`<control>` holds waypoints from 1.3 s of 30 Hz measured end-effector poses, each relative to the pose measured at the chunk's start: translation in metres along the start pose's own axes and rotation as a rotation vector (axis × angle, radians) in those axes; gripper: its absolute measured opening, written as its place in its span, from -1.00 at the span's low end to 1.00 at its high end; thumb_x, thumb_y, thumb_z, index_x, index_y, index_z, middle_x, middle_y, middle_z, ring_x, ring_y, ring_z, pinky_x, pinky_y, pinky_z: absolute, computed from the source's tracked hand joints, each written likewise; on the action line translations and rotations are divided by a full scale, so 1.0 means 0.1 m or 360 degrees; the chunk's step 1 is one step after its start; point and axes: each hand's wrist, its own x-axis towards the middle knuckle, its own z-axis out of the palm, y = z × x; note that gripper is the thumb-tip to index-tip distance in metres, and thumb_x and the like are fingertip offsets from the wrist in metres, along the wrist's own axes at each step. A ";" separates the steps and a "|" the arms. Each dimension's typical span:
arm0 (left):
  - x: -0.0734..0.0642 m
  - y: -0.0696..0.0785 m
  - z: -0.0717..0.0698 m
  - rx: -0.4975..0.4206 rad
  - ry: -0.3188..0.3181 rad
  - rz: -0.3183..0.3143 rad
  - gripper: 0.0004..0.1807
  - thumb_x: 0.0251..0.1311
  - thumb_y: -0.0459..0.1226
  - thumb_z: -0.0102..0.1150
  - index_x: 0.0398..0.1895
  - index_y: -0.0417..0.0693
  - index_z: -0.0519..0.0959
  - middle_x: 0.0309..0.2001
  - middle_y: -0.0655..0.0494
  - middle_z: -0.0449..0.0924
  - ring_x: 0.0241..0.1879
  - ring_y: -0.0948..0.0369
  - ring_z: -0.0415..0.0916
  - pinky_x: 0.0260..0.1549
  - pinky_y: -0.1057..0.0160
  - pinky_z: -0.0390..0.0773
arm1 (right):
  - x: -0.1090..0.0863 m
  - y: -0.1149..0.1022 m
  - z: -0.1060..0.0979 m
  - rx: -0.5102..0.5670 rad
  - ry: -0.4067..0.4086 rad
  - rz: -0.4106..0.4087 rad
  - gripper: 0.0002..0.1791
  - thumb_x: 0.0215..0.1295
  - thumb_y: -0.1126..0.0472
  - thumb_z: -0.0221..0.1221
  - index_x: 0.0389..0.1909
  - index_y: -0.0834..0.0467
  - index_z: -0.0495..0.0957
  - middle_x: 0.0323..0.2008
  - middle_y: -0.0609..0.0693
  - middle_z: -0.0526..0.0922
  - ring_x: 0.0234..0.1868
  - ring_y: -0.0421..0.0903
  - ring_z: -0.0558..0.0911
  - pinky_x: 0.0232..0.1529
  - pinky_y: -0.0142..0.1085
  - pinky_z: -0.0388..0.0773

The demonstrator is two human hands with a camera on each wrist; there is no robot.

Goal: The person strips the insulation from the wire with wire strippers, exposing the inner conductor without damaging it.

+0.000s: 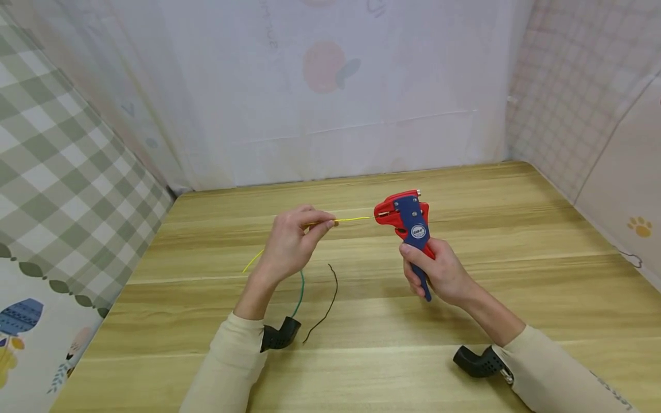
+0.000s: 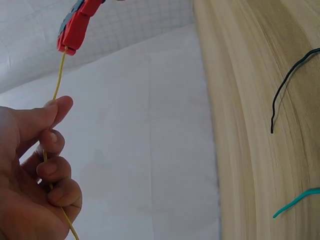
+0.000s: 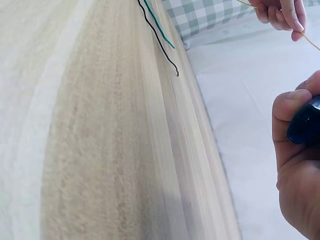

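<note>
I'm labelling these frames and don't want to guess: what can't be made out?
Yellow wire: head view, middle hidden by the left hand.
Its tip, near the tool: head view, too small.
Green wire: left wrist view, far end cut off by right edge.
Tool: right wrist view, mostly cut off by right edge.
Badge lettering: head view, too small.

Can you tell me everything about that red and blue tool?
The red and blue tool looks like a wire stripper. It has a red head, silvery screws and a round pale label on its blue body; I can't tell metal from plastic. The right hand grips its handles above the table, head up, nose pointing left, where the yellow wire meets it.
</note>
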 end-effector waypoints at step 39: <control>0.01 -0.11 -0.15 -0.0086 -0.0107 -0.0104 -0.88 0.37 -0.39 0.33 -0.18 -0.20 0.83 -0.26 -0.04 0.79 -0.44 0.24 0.50 -0.40 0.34 0.50 | 0.02 -0.02 -0.07 -0.0116 -0.0086 0.0044 -0.73 0.68 0.28 -0.08 -0.32 0.27 0.39 -0.64 -0.01 0.48 -0.74 -0.01 0.51 -0.69 -0.15 0.52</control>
